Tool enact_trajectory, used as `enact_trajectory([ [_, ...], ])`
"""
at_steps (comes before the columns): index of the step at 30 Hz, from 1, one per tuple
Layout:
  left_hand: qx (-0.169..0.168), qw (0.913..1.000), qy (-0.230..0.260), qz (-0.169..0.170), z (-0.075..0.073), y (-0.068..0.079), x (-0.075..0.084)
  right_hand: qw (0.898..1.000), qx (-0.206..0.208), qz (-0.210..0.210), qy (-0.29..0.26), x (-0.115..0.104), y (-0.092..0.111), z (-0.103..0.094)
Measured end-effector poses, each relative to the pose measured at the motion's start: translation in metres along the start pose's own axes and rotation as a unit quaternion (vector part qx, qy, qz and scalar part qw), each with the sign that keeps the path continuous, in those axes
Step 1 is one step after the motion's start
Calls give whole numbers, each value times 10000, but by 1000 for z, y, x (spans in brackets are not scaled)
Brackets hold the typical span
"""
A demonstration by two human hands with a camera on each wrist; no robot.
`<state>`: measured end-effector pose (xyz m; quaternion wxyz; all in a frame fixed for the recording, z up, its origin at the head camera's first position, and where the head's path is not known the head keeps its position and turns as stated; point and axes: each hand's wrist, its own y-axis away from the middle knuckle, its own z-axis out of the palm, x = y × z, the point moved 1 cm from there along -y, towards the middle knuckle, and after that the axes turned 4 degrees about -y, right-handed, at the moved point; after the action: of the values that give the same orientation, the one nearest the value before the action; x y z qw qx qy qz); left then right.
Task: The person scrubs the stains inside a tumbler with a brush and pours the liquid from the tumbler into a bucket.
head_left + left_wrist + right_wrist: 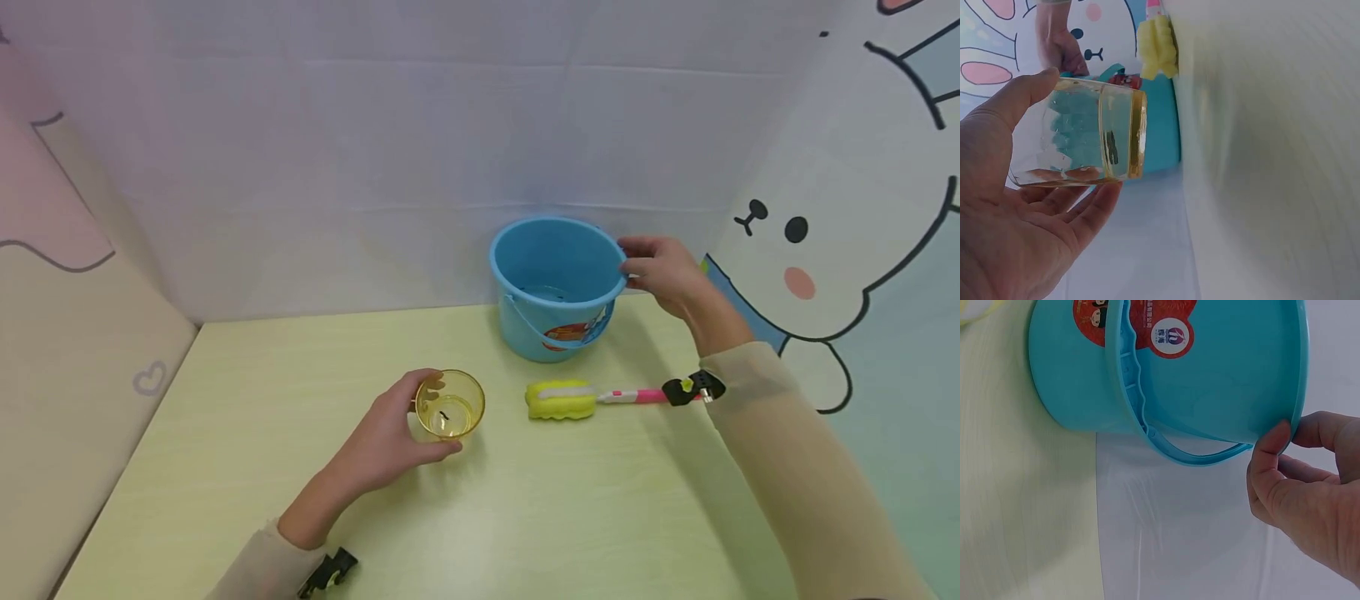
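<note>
My left hand [386,442] grips a clear amber-tinted glass cup [451,406] around its side, above the table. In the left wrist view the cup [1094,131] lies between thumb and fingers, with a small dark mark showing near its base. At the back of the table stands a blue plastic bucket [555,321] with a red label and its handle hanging down. My right hand [663,271] pinches the bucket's right rim; the right wrist view shows fingertips [1272,440] on that rim. The inside of the bucket is only partly visible.
A sponge brush [561,400] with a yellow head and a pink-and-white handle lies on the pale wooden table [525,517], in front of the bucket. A white cloth wall [337,167] rises behind, and a cartoon-printed panel [885,275] borders the right side.
</note>
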<state>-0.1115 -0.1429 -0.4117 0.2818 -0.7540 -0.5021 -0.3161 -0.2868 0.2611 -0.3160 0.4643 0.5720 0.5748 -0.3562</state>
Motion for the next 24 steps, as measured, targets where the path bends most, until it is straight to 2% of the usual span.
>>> enact_trajectory([
  [6,242,9994,-178,197,-17,-11,0,10000,56,8,-2,0,0,2],
  [14,457,9961,-509,561,-43,-32,8,9999,79,33,98,0,-1,6],
  [24,556,9950,-579,596,-67,-62,16,10000,48,58,-48,0,-2,10],
])
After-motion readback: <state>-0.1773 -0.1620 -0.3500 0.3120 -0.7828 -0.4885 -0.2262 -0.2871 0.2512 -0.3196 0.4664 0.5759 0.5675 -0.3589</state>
